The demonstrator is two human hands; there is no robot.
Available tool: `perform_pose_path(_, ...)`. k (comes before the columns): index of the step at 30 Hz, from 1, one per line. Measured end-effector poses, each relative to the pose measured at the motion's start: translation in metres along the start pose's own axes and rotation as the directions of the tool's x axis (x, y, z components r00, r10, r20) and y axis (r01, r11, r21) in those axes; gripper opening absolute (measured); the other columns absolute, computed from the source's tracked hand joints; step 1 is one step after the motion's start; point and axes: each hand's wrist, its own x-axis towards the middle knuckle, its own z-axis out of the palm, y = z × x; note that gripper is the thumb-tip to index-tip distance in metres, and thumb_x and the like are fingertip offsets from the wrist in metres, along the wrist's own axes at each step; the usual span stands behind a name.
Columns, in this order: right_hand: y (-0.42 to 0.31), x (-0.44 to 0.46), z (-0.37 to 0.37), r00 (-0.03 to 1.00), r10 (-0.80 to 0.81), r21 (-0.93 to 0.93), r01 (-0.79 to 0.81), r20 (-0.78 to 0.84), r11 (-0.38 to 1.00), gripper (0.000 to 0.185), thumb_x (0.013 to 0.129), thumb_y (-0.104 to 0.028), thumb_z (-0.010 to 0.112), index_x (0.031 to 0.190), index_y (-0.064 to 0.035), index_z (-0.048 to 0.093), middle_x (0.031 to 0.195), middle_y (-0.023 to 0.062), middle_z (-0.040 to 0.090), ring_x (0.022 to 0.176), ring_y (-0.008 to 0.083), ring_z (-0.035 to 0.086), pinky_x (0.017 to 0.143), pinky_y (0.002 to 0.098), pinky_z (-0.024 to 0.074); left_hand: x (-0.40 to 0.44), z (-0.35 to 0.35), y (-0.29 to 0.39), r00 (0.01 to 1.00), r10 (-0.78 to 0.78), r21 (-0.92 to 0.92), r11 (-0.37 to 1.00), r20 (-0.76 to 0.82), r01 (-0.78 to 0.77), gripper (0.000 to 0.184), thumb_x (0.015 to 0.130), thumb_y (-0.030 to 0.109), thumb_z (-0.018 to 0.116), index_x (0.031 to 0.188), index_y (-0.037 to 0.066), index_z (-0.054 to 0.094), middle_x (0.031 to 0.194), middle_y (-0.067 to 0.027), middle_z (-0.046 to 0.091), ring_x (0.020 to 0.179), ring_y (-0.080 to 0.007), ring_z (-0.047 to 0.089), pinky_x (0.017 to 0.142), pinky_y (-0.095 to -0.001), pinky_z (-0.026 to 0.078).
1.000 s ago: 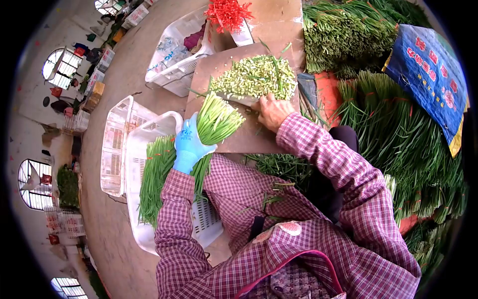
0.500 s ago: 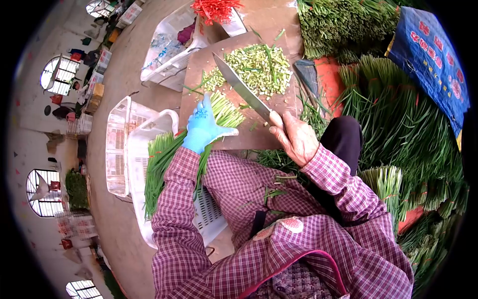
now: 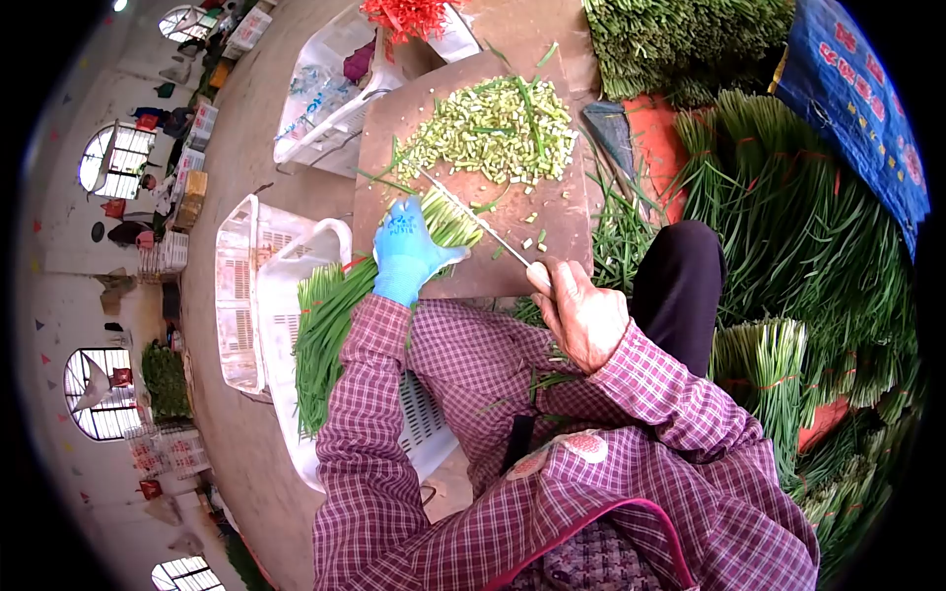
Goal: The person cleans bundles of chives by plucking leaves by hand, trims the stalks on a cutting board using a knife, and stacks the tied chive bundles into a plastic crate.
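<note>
My left hand (image 3: pixel 408 251), in a blue glove, presses on a bundle of long green chive-like stalks (image 3: pixel 451 223), fingers over it and thumb spread along the near side. The bundle's pale ends lie on a brown board (image 3: pixel 552 222), and its leafy part trails left over a white basket. My right hand (image 3: pixel 585 313), bare, is closed round the pale handle of a knife (image 3: pixel 475 217). The blade stands edge-down across the stalk ends, just beyond the gloved fingers. Chopped stalk pieces (image 3: pixel 493 128) are heaped on the far part of the board.
White plastic baskets (image 3: pixel 286 374) stand at my left, and another white crate (image 3: pixel 330 123) holds plastic bags beyond. Red ties (image 3: pixel 409 15) lie at the top. Large stacks of green bundles (image 3: pixel 769 207) fill the right side, with a blue printed sack (image 3: pixel 857 89) over some.
The knife has turned from showing its broad side to edge-down and come left and nearer onto the stalk ends. A few cut bits lie right of the blade. The view has shifted slightly.
</note>
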Motion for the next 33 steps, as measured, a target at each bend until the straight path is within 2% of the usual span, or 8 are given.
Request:
perform_pose_path(8, 0.001, 0.001, 0.016, 0.998, 0.017, -0.085, -0.011, 0.066, 0.996, 0.030, 0.090, -0.024, 0.060, 0.110, -0.0052, 0.049, 0.083, 0.0139, 0.059, 0.059, 0.0322, 0.063, 0.050, 0.0412, 0.0510, 0.001, 0.002, 0.002, 1.000, -0.001, -0.034, 0.999, -0.019, 0.001, 0.085, 0.053, 0.048, 0.085, 0.117, 0.004, 0.051, 0.104, -0.0183, 0.064, 0.096, -0.0334, 0.064, 0.083, -0.0410, 0.050)
perform_pose_path(15, -0.007, 0.008, 0.025, 0.999, 0.051, -0.221, -0.048, 0.012, 0.974, 0.027, 0.094, -0.031, 0.055, 0.093, -0.0061, 0.045, 0.059, 0.0163, 0.056, 0.046, 0.0332, 0.059, 0.039, 0.0420, 0.0472, 0.002, 0.000, 0.008, 0.999, -0.039, -0.035, 0.999, 0.025, 0.040, 0.081, 0.053, 0.048, 0.084, 0.111, 0.003, 0.051, 0.107, -0.0168, 0.060, 0.100, -0.0318, 0.061, 0.085, -0.0431, 0.049)
perform_pose_path(17, -0.009, 0.012, 0.021, 0.998, 0.039, -0.269, -0.025, 0.047, 0.963, 0.030, 0.100, -0.034, 0.043, 0.086, -0.0076, 0.047, 0.055, 0.0138, 0.055, 0.046, 0.0287, 0.061, 0.038, 0.0385, 0.0478, 0.001, 0.000, 0.011, 0.999, -0.042, -0.017, 0.999, 0.012, 0.042, 0.080, 0.053, 0.047, 0.084, 0.111, 0.003, 0.051, 0.107, -0.0165, 0.060, 0.101, -0.0319, 0.060, 0.085, -0.0430, 0.049)
perform_pose_path(21, -0.013, 0.022, 0.018, 0.999, -0.013, -0.326, 0.026, 0.041, 0.945, 0.032, 0.100, -0.035, 0.043, 0.086, -0.0068, 0.047, 0.054, 0.0147, 0.056, 0.045, 0.0283, 0.060, 0.038, 0.0374, 0.0472, 0.001, 0.004, 0.010, 0.999, -0.041, -0.011, 0.999, -0.007, 0.041, 0.078, 0.054, 0.046, 0.084, 0.111, 0.004, 0.050, 0.105, -0.0156, 0.060, 0.100, -0.0318, 0.060, 0.084, -0.0432, 0.049)
perform_pose_path(25, -0.009, 0.049, 0.022, 0.986, -0.001, -0.174, 0.030, 0.166, 0.984, 0.028, 0.100, -0.030, 0.041, 0.089, -0.0052, 0.047, 0.059, 0.0164, 0.061, 0.052, 0.0313, 0.064, 0.048, 0.0411, 0.0516, -0.001, 0.007, 0.011, 1.000, -0.020, -0.003, 1.000, -0.017, 0.020, 0.079, 0.055, 0.046, 0.084, 0.113, 0.005, 0.049, 0.104, -0.0154, 0.059, 0.099, -0.0314, 0.059, 0.085, -0.0434, 0.048)
perform_pose_path(26, 0.001, 0.055, 0.026, 0.982, -0.039, -0.091, 0.057, 0.183, 0.994, 0.023, 0.093, -0.025, 0.053, 0.097, -0.0039, 0.045, 0.056, 0.0182, 0.057, 0.052, 0.0371, 0.061, 0.046, 0.0489, 0.0467, -0.003, 0.010, 0.010, 0.997, 0.001, 0.015, 1.000, -0.071, 0.000, 0.080, 0.054, 0.046, 0.083, 0.113, 0.004, 0.050, 0.103, -0.0156, 0.059, 0.097, -0.0321, 0.060, 0.083, -0.0428, 0.049)
perform_pose_path(28, 0.003, 0.064, 0.021, 0.975, -0.019, -0.115, 0.046, 0.223, 0.992, 0.024, 0.091, -0.025, 0.055, 0.098, -0.0040, 0.044, 0.058, 0.0188, 0.058, 0.055, 0.0378, 0.062, 0.050, 0.0494, 0.0484, -0.005, 0.009, 0.010, 0.991, 0.023, 0.034, 0.999, -0.134, -0.018, 0.080, 0.053, 0.046, 0.083, 0.113, 0.005, 0.051, 0.101, -0.0157, 0.060, 0.095, -0.0326, 0.061, 0.080, -0.0426, 0.050)
perform_pose_path(33, 0.003, 0.054, 0.005, 0.944, -0.023, -0.120, 0.066, 0.329, 0.991, 0.024, 0.091, -0.024, 0.055, 0.100, -0.0047, 0.044, 0.060, 0.0190, 0.058, 0.056, 0.0380, 0.062, 0.051, 0.0494, 0.0499, -0.005, 0.010, 0.007, 0.992, 0.019, 0.003, 1.000, -0.124, -0.018, 0.078, 0.054, 0.046, 0.083, 0.112, 0.006, 0.051, 0.102, -0.0155, 0.060, 0.095, -0.0320, 0.061, 0.080, -0.0426, 0.050)
